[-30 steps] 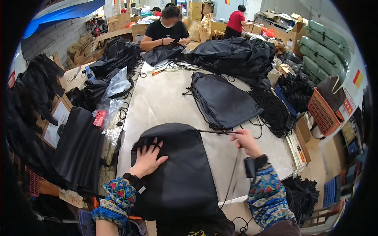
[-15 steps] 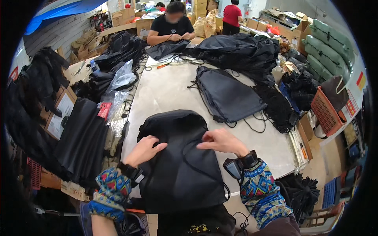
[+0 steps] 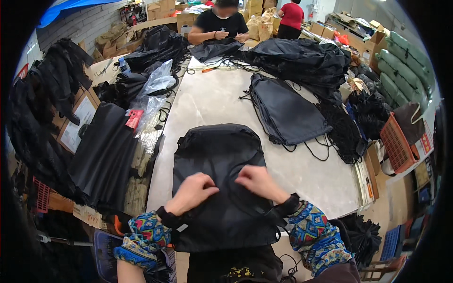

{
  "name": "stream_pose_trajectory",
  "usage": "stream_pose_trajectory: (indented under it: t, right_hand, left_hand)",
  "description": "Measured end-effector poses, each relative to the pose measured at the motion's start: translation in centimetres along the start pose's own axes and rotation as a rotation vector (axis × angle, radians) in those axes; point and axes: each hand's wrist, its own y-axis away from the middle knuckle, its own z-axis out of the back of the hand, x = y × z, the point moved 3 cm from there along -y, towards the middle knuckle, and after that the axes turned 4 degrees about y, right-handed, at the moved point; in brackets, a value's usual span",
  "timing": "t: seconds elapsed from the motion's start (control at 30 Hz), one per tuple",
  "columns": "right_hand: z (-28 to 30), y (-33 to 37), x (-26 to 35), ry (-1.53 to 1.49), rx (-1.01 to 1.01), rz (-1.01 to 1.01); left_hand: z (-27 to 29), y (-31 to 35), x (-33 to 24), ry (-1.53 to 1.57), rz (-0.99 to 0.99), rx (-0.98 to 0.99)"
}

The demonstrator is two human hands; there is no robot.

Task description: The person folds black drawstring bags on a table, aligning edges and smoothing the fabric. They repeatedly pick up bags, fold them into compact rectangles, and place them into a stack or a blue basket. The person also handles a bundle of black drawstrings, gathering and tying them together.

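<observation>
A black drawstring bag (image 3: 222,224) lies flat before me, its lower end at the table's near edge. Over its left half, my left hand (image 3: 194,192) has curled fingers with the thumb pointing inward; whatever they pinch is lost against the black cloth. My right hand (image 3: 258,183) is closed over the right half, fingertips at a thin black cord (image 3: 231,175) that loops across the bag. A gap separates the two hands. Farther right rests a stack of similar black drawstring bags (image 3: 290,111), cords trailing from its corners.
Across the pale table (image 3: 203,99), a person in a black shirt (image 3: 222,26) handles black cloth. Black bags (image 3: 302,61) are heaped at the far right. Folded black fabric (image 3: 101,155) and clear plastic (image 3: 158,78) line the left. An orange basket (image 3: 396,144) stands right.
My hands have come closer together and nearer to me over the bag. The fingers have curled in from a more spread pose. The whole view has shifted slightly.
</observation>
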Motion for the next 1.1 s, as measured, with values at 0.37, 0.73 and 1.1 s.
stream_pose_trajectory:
  t: [0.37, 0.73, 1.1]
  right_hand:
    - [4.8, -3.8, -6.5, -0.67, -0.082, -0.462]
    - [3.8, -3.0, -7.9, -0.533, -0.173, -0.268]
    - [1.5, 4.8, 0.4, 0.792, -0.041, 0.581]
  left_hand:
    - [4.9, -3.5, 10.0, 0.729, 0.556, -0.265]
    - [6.0, -1.0, -2.1, 0.026, -0.209, -0.113]
    - [3.4, -6.4, -2.1, 0.023, -0.13, 0.03]
